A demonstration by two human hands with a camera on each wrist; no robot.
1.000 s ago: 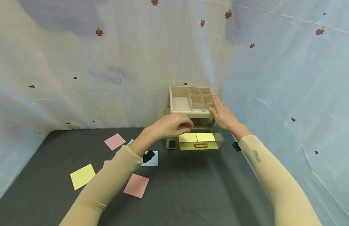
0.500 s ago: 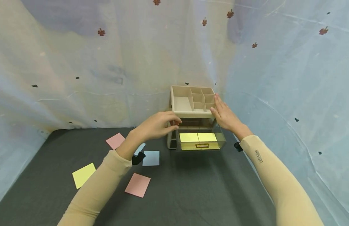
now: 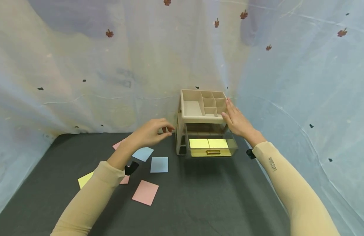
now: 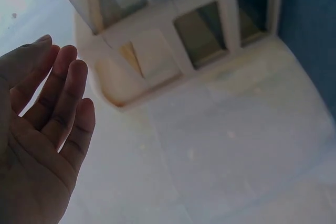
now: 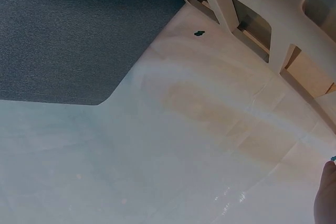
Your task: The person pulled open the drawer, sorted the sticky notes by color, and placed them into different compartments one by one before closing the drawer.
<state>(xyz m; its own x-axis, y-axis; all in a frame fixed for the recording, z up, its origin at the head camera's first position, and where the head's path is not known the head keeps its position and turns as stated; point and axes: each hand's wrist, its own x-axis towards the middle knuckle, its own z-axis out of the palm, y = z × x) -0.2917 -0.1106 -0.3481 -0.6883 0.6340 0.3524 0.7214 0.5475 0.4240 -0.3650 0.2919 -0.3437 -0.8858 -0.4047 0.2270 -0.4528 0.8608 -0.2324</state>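
Note:
A beige desktop organizer [image 3: 201,120] with small compartments on top stands at the back. Its clear drawer [image 3: 232,147] is pulled out and holds two yellow sticky note pads [image 3: 199,143] side by side. My right hand [image 3: 239,123] rests with straight fingers against the organizer's top right edge; in the right wrist view only a bit of that hand [image 5: 326,195] shows. Left of the organizer, my left hand [image 3: 152,132] hovers over the table, fingers loosely bent and holding nothing. The left wrist view shows this hand [image 4: 47,124] apart from the organizer's side wall [image 4: 157,45].
Two blue notes [image 3: 159,165] lie left of the organizer. A pink note [image 3: 145,192] lies nearer the front, with more pink and a yellow note [image 3: 85,179] partly behind the left arm. A draped sheet [image 3: 140,65] rises behind the dark table [image 3: 217,203].
My left hand has drawn back leftward from in front of the drawer, uncovering the organizer's left side and the blue notes. My right hand stays at the organizer's edge. The view has shifted slightly.

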